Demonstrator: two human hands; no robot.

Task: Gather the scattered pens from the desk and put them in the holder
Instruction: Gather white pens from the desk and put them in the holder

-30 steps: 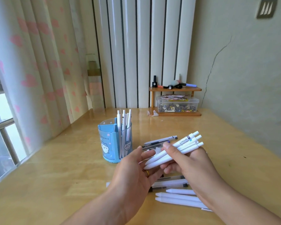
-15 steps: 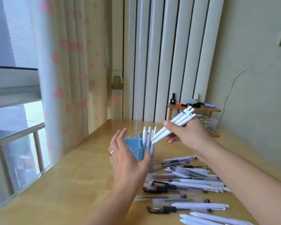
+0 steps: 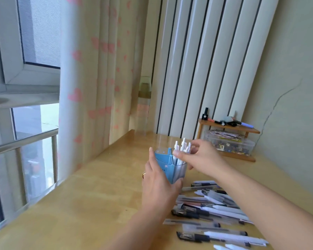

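Holder (image 3: 163,164): blue with clear front compartment, standing on the desk (image 3: 79,204). My left hand (image 3: 159,183) cups its near side. My right hand (image 3: 199,157) pinches the upright white pens (image 3: 182,147) inside. Loose pens (image 3: 211,212) lie scattered right.

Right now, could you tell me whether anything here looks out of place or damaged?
Yes: many pens lie scattered across the desk beside the holder, and a thin crack runs down the right wall.

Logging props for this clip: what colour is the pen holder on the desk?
Light blue, with a clear section holding white pens; the pen holder shows in the head view.
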